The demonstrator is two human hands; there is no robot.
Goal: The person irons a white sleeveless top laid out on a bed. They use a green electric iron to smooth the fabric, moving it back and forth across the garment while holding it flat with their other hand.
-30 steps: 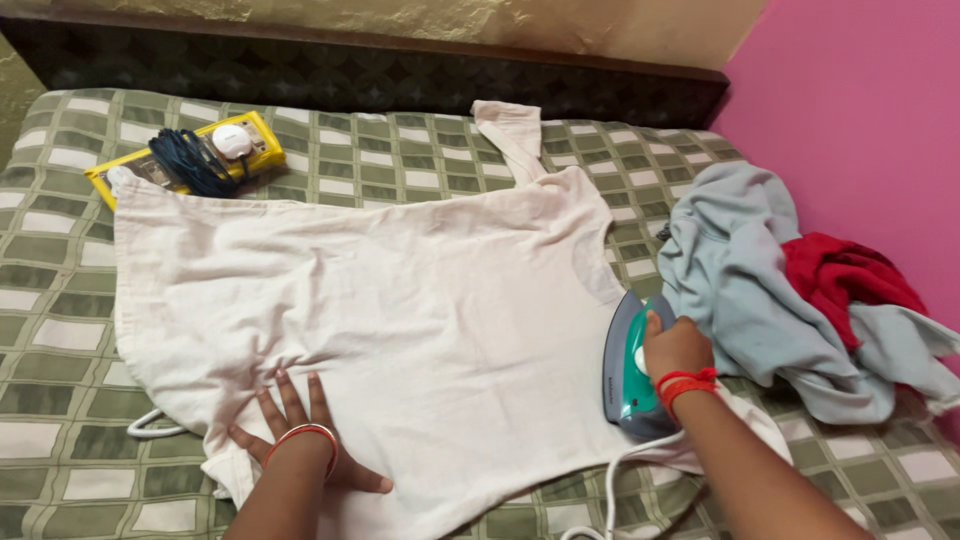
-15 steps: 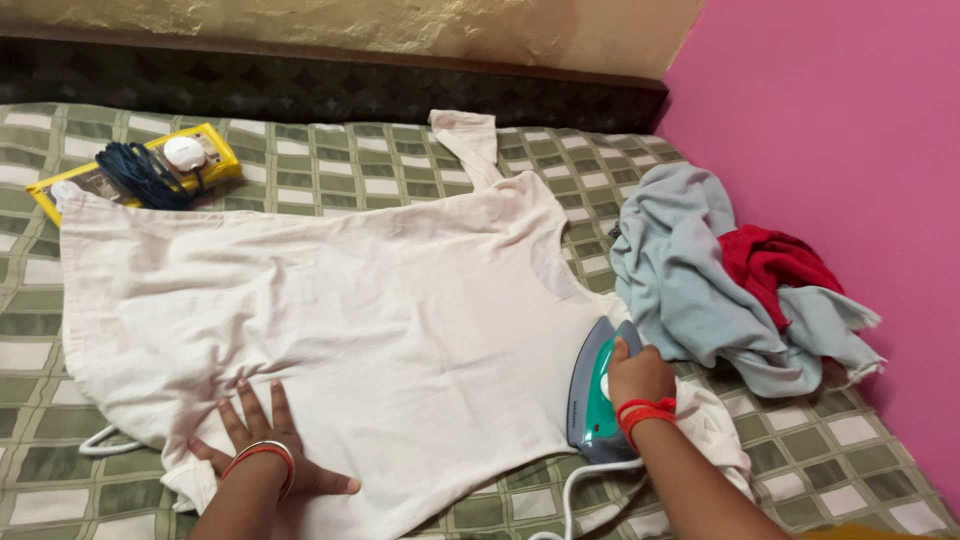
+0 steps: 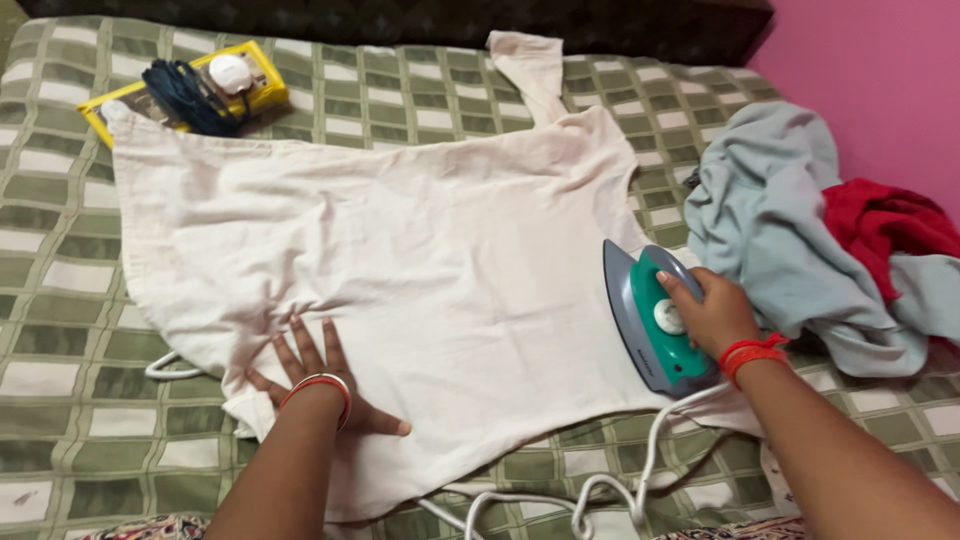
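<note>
1. Pressing flat with our left hand, fingers spread wide, palm down on the lower edge of the white garment; it grasps nothing.
2. Our right hand is wrapped shut around the handle of the teal and grey electric iron.
3. Iron sits on the garment's right side, white cord trailing toward us.
4. Garment lies spread on the green checked bedspread.
5. Pale blue cloth and red cloth heaped just right of the iron.
</note>
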